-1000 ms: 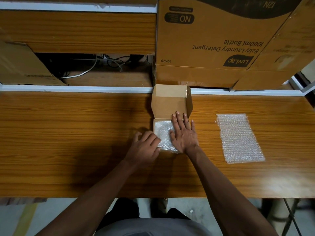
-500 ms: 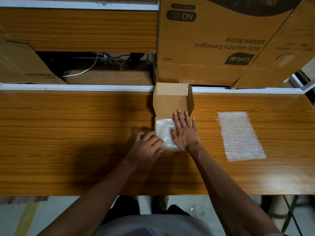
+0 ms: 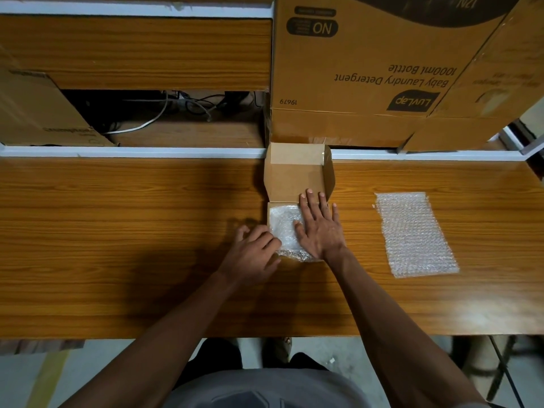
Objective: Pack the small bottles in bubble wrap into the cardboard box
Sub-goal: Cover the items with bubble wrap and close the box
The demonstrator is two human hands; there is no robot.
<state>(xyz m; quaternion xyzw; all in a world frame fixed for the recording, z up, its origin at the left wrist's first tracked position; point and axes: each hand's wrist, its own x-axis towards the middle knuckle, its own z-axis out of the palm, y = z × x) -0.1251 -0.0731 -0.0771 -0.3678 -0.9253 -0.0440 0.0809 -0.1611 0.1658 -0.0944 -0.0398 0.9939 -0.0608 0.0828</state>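
R hand (image 3: 319, 231) lies flat, fingers straight, pressing bubble wrap (image 3: 284, 228) into cardboard box (image 3: 297, 175) so it seats; L hand (image 3: 253, 254), fingers curled, steadies box's edge.

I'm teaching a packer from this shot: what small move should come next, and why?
Probably tuck the wrap down. It still bulges over the box near edge. The right hand lies flat on it; the left hand is curled at its corner. The lid stands open.
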